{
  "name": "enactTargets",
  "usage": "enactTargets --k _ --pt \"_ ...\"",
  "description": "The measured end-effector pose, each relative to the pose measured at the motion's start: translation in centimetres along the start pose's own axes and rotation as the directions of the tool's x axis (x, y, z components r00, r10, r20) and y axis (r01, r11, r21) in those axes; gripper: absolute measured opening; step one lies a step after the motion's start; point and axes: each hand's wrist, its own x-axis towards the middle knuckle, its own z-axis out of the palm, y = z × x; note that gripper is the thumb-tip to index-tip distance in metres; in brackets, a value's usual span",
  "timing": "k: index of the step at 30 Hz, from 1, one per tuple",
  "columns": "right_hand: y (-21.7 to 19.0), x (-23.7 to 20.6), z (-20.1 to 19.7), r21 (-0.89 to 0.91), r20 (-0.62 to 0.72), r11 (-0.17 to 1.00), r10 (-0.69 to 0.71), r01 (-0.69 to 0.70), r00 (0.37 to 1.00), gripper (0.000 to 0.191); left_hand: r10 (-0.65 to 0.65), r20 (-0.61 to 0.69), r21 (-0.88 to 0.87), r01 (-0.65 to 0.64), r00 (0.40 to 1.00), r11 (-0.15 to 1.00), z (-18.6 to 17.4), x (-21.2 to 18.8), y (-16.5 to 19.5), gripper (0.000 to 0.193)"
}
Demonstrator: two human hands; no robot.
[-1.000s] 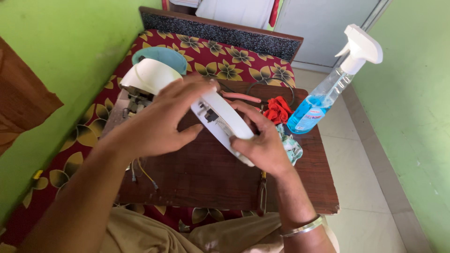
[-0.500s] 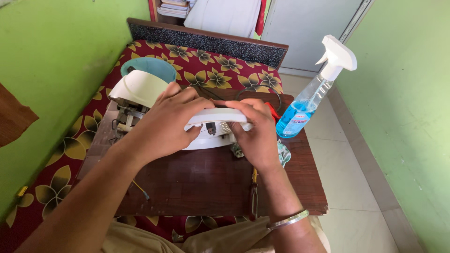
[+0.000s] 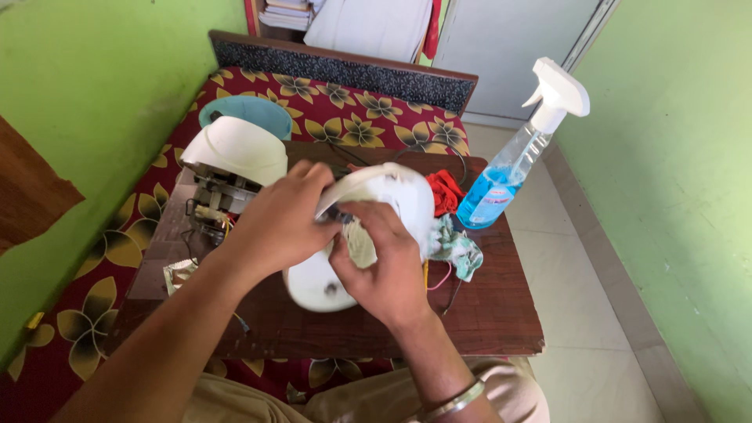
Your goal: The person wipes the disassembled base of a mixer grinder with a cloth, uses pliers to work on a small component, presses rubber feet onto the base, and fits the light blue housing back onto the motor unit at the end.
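In the middle of the frame a plastic cover (image 3: 376, 235) is over the table (image 3: 486, 329). Upper left of it stands a motor unit (image 3: 231, 168). At right stands a spray bottle (image 3: 509, 168), with cloths (image 3: 454, 227) between.

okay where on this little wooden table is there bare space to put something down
Bare wood shows along the near edge of the table, right of the right hand, below the crumpled cloth. The far side is crowded: spray bottle, red cloth, opened appliance. Both hands, left hand included, hold the white cover mid-table.
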Motion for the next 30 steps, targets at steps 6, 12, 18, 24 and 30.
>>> enactTargets --k 6,12,18,24,30 --pt "0.3 0.1 0.0 0.108 0.102 0.988 0.096 -0.107 0.99 0.035 -0.256 0.223 -0.275 0.313 0.94 0.909 -0.3 -0.3 -1.8 0.045" --pt "2.6 0.3 1.4 0.5 0.14 0.826 0.217 -0.259 0.966 0.035 -0.273 0.174 -0.769 0.304 0.946 0.562 0.5 -0.9 -1.2 0.042" --pt "4.3 0.1 1.5 0.518 0.149 0.803 0.255 -0.295 0.955 0.032 -0.306 0.12 -0.852 0.257 0.944 0.457 1.3 -0.8 -0.9 0.04" --pt "3.6 0.5 0.1 0.25 0.032 0.956 0.147 -0.15 0.989 0.03 -0.235 0.072 -0.823 0.191 0.969 0.535 1.4 -0.7 -0.7 0.051" --pt "1.8 0.9 -1.1 0.059 0.084 0.992 0.11 -0.115 0.99 0.03 -0.294 0.165 -0.798 0.302 0.942 0.521 1.2 -0.4 -0.2 0.066"
